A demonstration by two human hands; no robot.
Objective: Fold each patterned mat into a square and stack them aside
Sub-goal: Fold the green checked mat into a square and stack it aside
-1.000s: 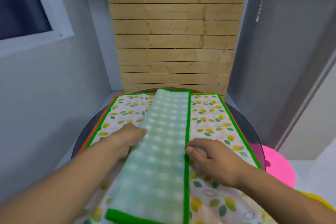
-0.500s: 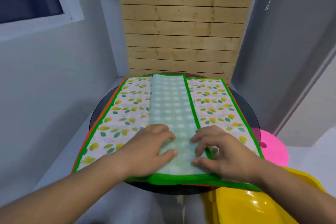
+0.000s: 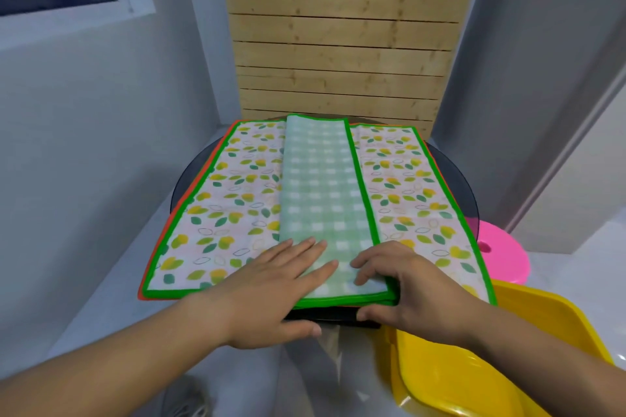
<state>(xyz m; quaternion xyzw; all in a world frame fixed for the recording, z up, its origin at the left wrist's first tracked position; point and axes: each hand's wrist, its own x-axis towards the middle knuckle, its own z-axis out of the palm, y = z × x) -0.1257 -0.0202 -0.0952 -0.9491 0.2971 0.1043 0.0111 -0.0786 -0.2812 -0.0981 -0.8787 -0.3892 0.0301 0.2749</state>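
A mat folded into a long strip (image 3: pixel 321 186), its green checked side up, lies down the middle of a flat leaf-patterned mat (image 3: pixel 233 200) with a green border. An orange-bordered mat edge (image 3: pixel 189 193) shows underneath on the left. All lie on a round dark glass table (image 3: pixel 454 179). My left hand (image 3: pixel 271 291) rests flat on the strip's near end, its thumb below the edge. My right hand (image 3: pixel 406 291) pinches the strip's near right corner, with curled fingers on top and the thumb under the edge.
A yellow plastic tub (image 3: pixel 474 366) sits low at the near right, beside the table. A pink stool (image 3: pixel 504 254) stands behind it on the right. A wooden slat panel (image 3: pixel 338 44) backs the table, with grey walls close on both sides.
Both hands slid from the strip's sides at mid-length back to its near end. The right hand's thumb now sits under the edge.
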